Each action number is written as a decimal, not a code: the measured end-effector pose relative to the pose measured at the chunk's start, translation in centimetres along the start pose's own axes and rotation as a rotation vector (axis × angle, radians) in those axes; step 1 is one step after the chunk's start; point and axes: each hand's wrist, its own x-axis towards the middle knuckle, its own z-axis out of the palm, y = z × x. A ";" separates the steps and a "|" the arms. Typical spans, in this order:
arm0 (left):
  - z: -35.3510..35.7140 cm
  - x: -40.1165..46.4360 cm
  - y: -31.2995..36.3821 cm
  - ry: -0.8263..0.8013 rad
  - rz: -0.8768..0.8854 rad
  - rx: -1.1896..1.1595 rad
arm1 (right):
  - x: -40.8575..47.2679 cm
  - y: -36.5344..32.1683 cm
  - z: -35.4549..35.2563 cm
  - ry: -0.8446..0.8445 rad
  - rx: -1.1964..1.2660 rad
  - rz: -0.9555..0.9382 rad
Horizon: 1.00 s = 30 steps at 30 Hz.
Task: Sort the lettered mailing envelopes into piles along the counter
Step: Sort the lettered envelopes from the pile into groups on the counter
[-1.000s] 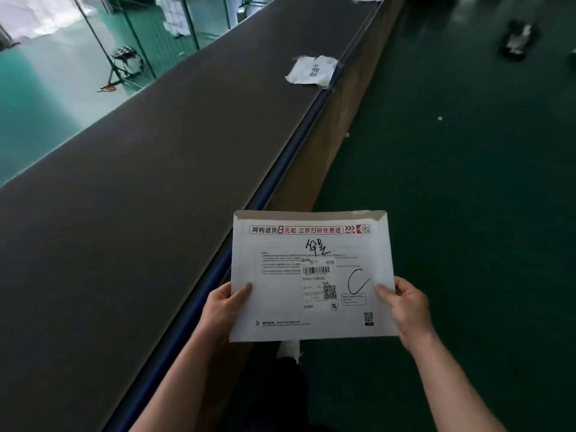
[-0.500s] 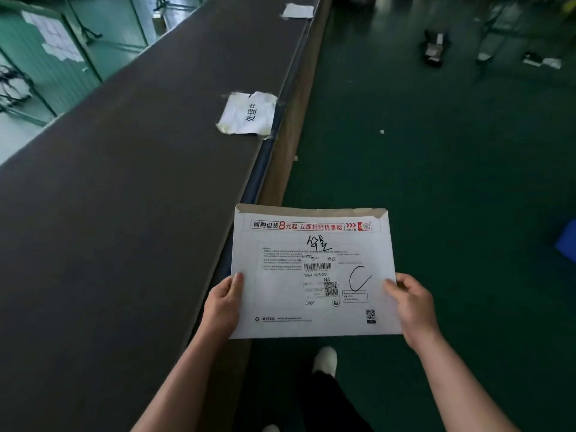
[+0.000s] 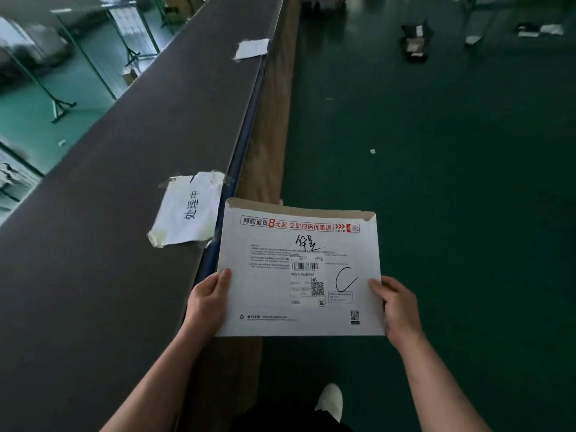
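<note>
**Envelope marked "C" held in both hands beside the tabletop**

A white mailing envelope (image 3: pixel 299 272) is held face up in the air, over the near edge of the long dark tabletop (image 3: pixel 103 244) and the green floor (image 3: pixel 452 198) beside it. The left hand (image 3: pixel 208 302) grips the envelope's left edge, thumb lying on the printed face and fingers hidden underneath. The right hand (image 3: pixel 397 308) grips the right edge in the same way, thumb on top. The envelope lies roughly level, its opened brown flap edge pointing away from the person. Its face carries a red printed banner along the top, a barcode and QR label near the middle, black handwriting below the banner, and a large handwritten letter "C" toward the right.

On the tabletop, just beside the envelope's far left corner, a white paper sign (image 3: pixel 188 210) with handwritten characters is taped down at its corners. Farther along the same tabletop edge lies a second white sheet (image 3: pixel 252 48), well apart from the first. A blue strip (image 3: pixel 246 135) runs along the tabletop's edge, with a brown wooden side panel (image 3: pixel 268 126) below it. A white shoe (image 3: pixel 330 400) shows on the floor under the envelope. Dark, blurred objects (image 3: pixel 416 40) lie on the floor in the distance.
</note>
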 end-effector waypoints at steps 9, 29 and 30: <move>8.7 16.5 9.8 0.000 -0.004 -0.125 | 17.0 -11.5 5.9 -0.249 -0.188 -0.041; 31.2 63.4 40.4 -0.077 -0.094 -0.158 | 66.6 -40.7 16.9 0.099 -0.266 -0.231; 32.4 64.5 41.8 -0.074 -0.089 -0.161 | 68.6 -41.8 17.1 0.103 -0.259 -0.241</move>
